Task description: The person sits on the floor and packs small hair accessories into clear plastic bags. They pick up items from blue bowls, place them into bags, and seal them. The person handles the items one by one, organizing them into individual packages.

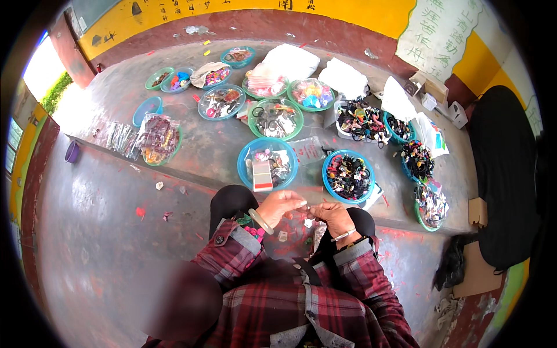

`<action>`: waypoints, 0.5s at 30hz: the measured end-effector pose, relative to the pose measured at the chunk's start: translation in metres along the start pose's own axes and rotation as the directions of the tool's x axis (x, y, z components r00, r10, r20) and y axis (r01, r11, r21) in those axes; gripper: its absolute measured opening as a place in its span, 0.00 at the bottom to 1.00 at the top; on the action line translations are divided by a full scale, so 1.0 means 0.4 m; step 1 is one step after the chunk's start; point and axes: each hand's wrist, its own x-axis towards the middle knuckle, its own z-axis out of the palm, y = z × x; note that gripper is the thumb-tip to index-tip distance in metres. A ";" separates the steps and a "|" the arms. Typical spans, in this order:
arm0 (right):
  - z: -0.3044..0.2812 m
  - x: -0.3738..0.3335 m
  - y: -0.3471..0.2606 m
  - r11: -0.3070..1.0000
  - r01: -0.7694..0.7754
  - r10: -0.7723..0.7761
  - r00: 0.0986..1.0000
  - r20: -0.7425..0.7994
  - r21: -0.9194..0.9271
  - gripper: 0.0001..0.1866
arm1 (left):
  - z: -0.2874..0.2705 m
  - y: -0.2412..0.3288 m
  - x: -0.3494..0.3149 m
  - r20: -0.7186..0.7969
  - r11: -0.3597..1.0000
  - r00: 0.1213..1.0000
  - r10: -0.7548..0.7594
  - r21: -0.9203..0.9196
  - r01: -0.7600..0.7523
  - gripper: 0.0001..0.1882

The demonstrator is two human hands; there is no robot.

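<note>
My left hand (277, 207) and my right hand (335, 217) meet above my lap, thumbs and fingers pinched together. Whatever lies between their fingertips is too small to make out. Just beyond them stands a blue basket (241, 173) with small pieces and a clear bag inside. A white stack of cards (262, 173) with a red lower edge rests on its near side. Farther right, another blue basket (372, 181) holds dark hair ties (348, 176) with colourful bits. Neither hand touches a basket.
Several more baskets cover the raised concrete floor, including a green basket (250, 123). White sacks (293, 60) lie behind them. Plastic-bagged goods (123, 139) sit at left, near a purple cup (72, 152). A large black case (502, 174) and cardboard (478, 272) stand at right.
</note>
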 end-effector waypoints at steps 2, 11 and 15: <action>0.003 -0.002 -0.005 0.998 -0.010 0.013 0.999 -0.050 0.065 0.07 | 0.002 -0.009 0.004 0.033 1.000 0.999 -0.013 -0.023 0.014 0.08; -0.005 0.003 0.011 0.995 0.071 -0.063 0.991 -0.116 0.070 0.04 | 0.019 -0.015 0.003 0.009 0.993 0.998 0.069 0.099 -0.070 0.08; -0.009 0.005 0.015 0.998 0.055 -0.051 0.992 -0.118 0.036 0.03 | 0.017 -0.018 0.006 -0.020 0.975 0.997 0.076 0.209 -0.070 0.08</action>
